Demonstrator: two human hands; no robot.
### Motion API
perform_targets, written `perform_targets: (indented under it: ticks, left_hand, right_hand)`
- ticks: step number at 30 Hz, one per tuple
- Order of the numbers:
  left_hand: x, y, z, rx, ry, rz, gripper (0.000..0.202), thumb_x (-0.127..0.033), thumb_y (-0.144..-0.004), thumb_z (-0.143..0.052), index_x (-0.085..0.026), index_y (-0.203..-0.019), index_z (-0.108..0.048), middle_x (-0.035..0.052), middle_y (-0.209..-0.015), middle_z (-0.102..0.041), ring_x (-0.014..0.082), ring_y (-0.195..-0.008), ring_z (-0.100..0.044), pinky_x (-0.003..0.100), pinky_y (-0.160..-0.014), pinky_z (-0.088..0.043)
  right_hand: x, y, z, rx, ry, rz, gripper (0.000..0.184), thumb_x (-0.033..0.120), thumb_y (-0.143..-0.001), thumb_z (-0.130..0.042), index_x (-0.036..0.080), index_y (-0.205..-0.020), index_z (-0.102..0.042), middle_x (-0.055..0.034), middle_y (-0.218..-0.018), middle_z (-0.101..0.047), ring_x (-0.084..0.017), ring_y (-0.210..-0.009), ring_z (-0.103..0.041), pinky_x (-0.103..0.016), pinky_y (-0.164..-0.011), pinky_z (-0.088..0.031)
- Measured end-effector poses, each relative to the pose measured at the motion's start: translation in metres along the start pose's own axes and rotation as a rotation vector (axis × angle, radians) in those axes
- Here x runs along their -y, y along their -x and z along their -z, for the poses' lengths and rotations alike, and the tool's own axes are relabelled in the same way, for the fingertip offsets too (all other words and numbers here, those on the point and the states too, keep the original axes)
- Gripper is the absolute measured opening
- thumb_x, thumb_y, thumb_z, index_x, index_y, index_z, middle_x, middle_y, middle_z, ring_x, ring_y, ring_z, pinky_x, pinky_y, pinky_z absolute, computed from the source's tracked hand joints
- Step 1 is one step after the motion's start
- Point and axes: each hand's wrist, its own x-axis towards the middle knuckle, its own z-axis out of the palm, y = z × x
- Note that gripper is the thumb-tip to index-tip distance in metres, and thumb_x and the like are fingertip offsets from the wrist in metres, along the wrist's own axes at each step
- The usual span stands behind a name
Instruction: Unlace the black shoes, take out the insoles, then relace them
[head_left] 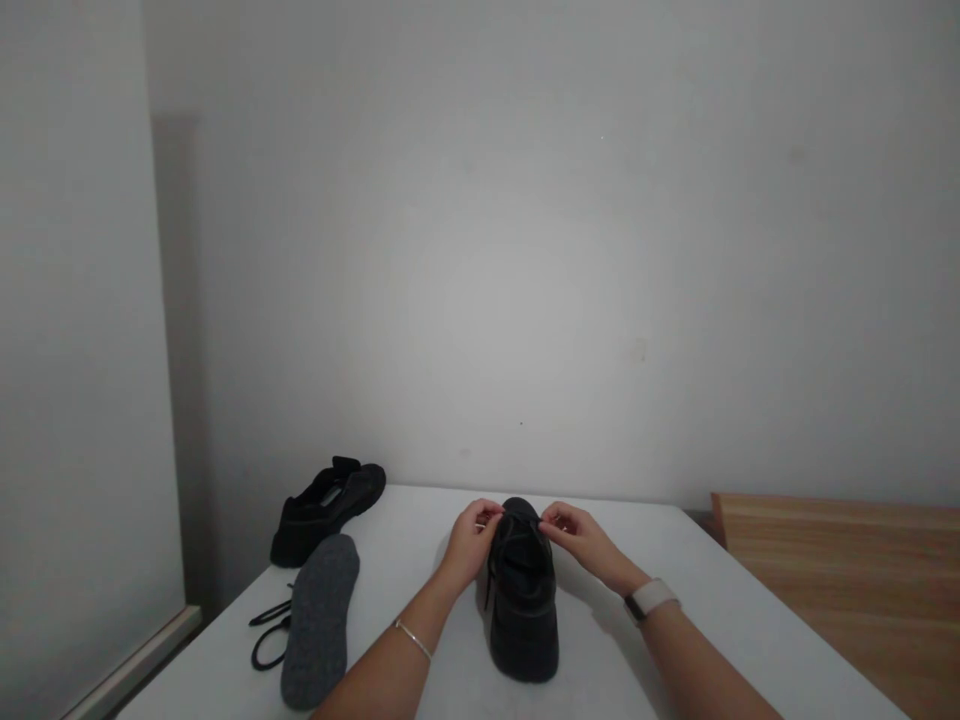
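Note:
A black lace-up shoe (523,635) stands on the white table with its heel toward me and its toe toward the wall. My left hand (474,535) is at the left side of the lacing, thumb and fingers pinched on the shoelace. From the right, my right hand (576,532) pinches the lace at the other side. The lace is dark on dark, so its exact path is hard to make out. A strand hangs down the shoe's left side.
On the white table (405,600), a second black shoe (311,525) with its tongue raised sits at the back left. A grey insole (319,625) lies before it, with a loose black shoelace (262,650) alongside. A wooden panel (840,580) is at the right; a wall stands behind.

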Motion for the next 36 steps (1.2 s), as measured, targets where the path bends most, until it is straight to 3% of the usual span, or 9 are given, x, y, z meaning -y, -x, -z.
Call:
perform_targets:
  ticks: [4, 8, 14, 18, 22, 27, 30, 36]
  left_hand:
    - [0.002, -0.002, 0.002, -0.037, 0.092, 0.062, 0.017, -0.032, -0.069, -0.064, -0.016, -0.072, -0.060, 0.0026, -0.069, -0.061, 0.0162, -0.068, -0.056, 0.027, -0.065, -0.044]
    - [0.004, -0.002, 0.006, -0.058, 0.128, 0.106, 0.020, -0.036, -0.071, -0.060, -0.016, -0.074, -0.060, 0.0011, -0.067, -0.059, 0.0151, -0.065, -0.055, 0.026, -0.062, -0.043]
    - [0.000, -0.001, 0.003, 0.002, 0.054, 0.050, 0.022, -0.034, -0.067, -0.067, -0.015, -0.079, -0.067, 0.0070, -0.078, -0.067, 0.0188, -0.074, -0.059, 0.030, -0.073, -0.045]
    - [0.003, -0.004, 0.004, -0.062, 0.045, 0.050, 0.023, -0.039, -0.068, -0.065, -0.016, -0.071, -0.064, 0.0045, -0.070, -0.064, 0.0178, -0.069, -0.058, 0.029, -0.067, -0.045]
    - [0.007, -0.008, 0.012, -0.117, 0.053, 0.086, 0.031, -0.045, -0.073, -0.057, -0.016, -0.077, -0.062, 0.0040, -0.072, -0.062, 0.0167, -0.068, -0.057, 0.027, -0.062, -0.045]
    - [0.005, -0.003, 0.013, -0.023, 0.035, 0.091, 0.028, -0.039, -0.067, -0.067, -0.014, -0.079, -0.068, 0.0066, -0.077, -0.067, 0.0177, -0.071, -0.059, 0.029, -0.069, -0.046]
    - [0.005, -0.001, 0.010, 0.020, 0.014, 0.061, 0.025, -0.038, -0.067, -0.068, -0.014, -0.075, -0.068, 0.0066, -0.075, -0.068, 0.0185, -0.073, -0.060, 0.030, -0.072, -0.046]
    - [0.009, -0.001, 0.006, 0.002, 0.011, 0.035, 0.024, -0.038, -0.070, -0.066, -0.014, -0.073, -0.066, 0.0050, -0.072, -0.066, 0.0177, -0.070, -0.059, 0.029, -0.069, -0.045]
  right_hand:
    - [-0.002, 0.000, -0.001, -0.051, -0.106, -0.024, 0.027, 0.044, -0.075, -0.063, 0.018, -0.071, -0.057, 0.0007, -0.068, -0.053, -0.015, -0.067, -0.047, -0.028, -0.064, -0.037]
    - [0.003, 0.001, -0.002, -0.116, -0.210, -0.106, 0.027, 0.044, -0.076, -0.062, 0.018, -0.071, -0.060, -0.0002, -0.071, -0.055, -0.016, -0.071, -0.049, -0.028, -0.066, -0.037]
    - [0.010, 0.006, -0.002, 0.031, -0.214, -0.043, 0.028, 0.045, -0.074, -0.067, 0.018, -0.077, -0.063, -0.0008, -0.075, -0.060, -0.017, -0.074, -0.052, -0.030, -0.072, -0.038]
    - [0.004, 0.002, 0.000, -0.111, -0.238, -0.080, 0.031, 0.049, -0.071, -0.067, 0.018, -0.075, -0.063, -0.0020, -0.075, -0.062, -0.017, -0.074, -0.053, -0.030, -0.069, -0.038]
    - [-0.005, -0.002, 0.007, -0.219, -0.291, -0.112, 0.034, 0.052, -0.072, -0.064, 0.018, -0.073, -0.063, -0.0034, -0.076, -0.063, -0.017, -0.074, -0.054, -0.029, -0.069, -0.039]
    - [-0.002, 0.003, 0.009, -0.183, -0.401, -0.160, 0.038, 0.046, -0.066, -0.073, 0.021, -0.093, -0.064, -0.0023, -0.083, -0.063, -0.016, -0.076, -0.055, -0.028, -0.070, -0.040]
    - [0.007, 0.006, 0.010, -0.153, -0.504, -0.116, 0.040, 0.046, -0.071, -0.068, 0.021, -0.101, -0.064, -0.0034, -0.082, -0.061, -0.017, -0.078, -0.055, -0.032, -0.075, -0.042]
    - [0.015, 0.008, 0.028, -0.309, -0.699, -0.014, 0.039, 0.050, -0.082, -0.051, 0.022, -0.106, -0.064, -0.0004, -0.062, -0.049, -0.018, -0.065, -0.049, -0.035, -0.070, -0.043]
